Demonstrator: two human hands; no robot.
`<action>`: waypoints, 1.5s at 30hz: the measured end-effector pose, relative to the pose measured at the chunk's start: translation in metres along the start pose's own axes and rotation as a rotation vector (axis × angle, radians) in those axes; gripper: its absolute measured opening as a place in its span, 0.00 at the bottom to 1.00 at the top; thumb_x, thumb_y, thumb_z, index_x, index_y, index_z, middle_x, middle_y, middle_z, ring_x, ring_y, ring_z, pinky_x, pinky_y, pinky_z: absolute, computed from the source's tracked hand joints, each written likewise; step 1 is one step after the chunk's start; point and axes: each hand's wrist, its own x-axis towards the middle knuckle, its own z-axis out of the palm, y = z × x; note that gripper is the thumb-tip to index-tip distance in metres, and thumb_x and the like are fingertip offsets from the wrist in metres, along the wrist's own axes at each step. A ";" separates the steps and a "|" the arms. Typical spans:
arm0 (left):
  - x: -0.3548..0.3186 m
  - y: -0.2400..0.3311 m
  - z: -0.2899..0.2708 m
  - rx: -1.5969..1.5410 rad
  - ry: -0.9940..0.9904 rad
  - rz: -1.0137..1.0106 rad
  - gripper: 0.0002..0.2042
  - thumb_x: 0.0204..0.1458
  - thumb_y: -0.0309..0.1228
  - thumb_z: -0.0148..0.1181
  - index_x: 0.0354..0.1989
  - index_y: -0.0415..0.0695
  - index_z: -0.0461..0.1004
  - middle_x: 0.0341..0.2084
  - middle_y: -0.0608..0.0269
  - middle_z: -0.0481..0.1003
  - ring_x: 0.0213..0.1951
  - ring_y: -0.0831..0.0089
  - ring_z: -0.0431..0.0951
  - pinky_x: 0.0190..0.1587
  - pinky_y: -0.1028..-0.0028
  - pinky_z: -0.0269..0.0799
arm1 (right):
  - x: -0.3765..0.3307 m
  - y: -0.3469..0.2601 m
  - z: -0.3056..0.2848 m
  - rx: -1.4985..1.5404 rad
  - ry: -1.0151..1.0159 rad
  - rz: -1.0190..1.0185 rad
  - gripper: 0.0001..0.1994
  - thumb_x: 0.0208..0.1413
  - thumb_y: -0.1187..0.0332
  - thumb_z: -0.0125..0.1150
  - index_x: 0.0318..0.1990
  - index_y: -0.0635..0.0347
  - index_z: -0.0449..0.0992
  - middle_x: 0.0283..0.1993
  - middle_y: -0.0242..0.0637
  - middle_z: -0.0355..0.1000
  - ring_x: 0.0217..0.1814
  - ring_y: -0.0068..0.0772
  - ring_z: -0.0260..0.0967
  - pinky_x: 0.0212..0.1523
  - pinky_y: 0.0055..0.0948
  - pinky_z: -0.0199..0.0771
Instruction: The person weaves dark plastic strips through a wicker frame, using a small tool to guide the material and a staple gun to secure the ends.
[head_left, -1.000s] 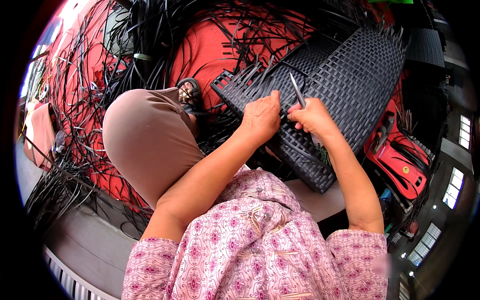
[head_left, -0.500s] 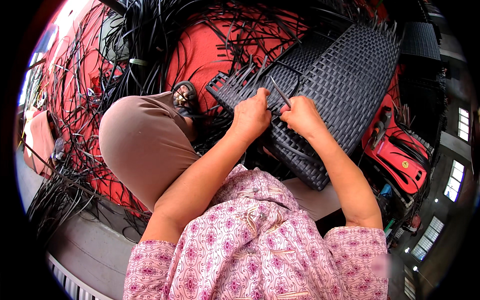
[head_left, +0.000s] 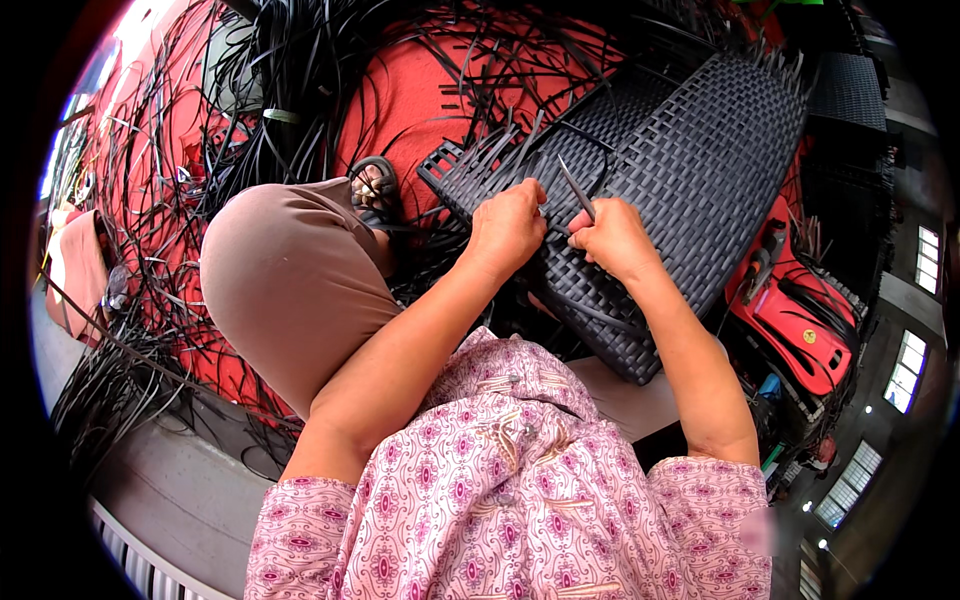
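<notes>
A black woven wicker panel (head_left: 690, 180) lies tilted in front of me on a red floor. My left hand (head_left: 508, 228) presses on the panel's near edge, fingers closed on a black strip (head_left: 570, 132) that loops up over the weave. My right hand (head_left: 612, 238) sits just beside it, closed around a thin grey metal tool (head_left: 576, 188) that points up and away over the weave. Both hands nearly touch each other. Loose strip ends stick up from the panel's left edge.
Heaps of loose black strips (head_left: 200, 150) cover the red floor (head_left: 420, 90) to the left and behind. My bent knee in brown cloth (head_left: 270, 280) and sandalled foot (head_left: 372, 190) are left of the panel. A red machine (head_left: 800, 320) lies to the right.
Both hands have stayed on the panel's near edge, and the strip now loops above them. The tool in my right hand has kept pointing upward.
</notes>
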 end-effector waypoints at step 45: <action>0.017 -0.013 -0.001 -0.193 -0.109 -0.271 0.09 0.49 0.32 0.64 0.32 0.39 0.76 0.31 0.46 0.79 0.40 0.51 0.80 0.44 0.59 0.74 | 0.001 -0.002 0.003 0.003 0.208 -0.226 0.08 0.51 0.70 0.65 0.35 0.67 0.80 0.33 0.51 0.79 0.35 0.51 0.78 0.41 0.42 0.77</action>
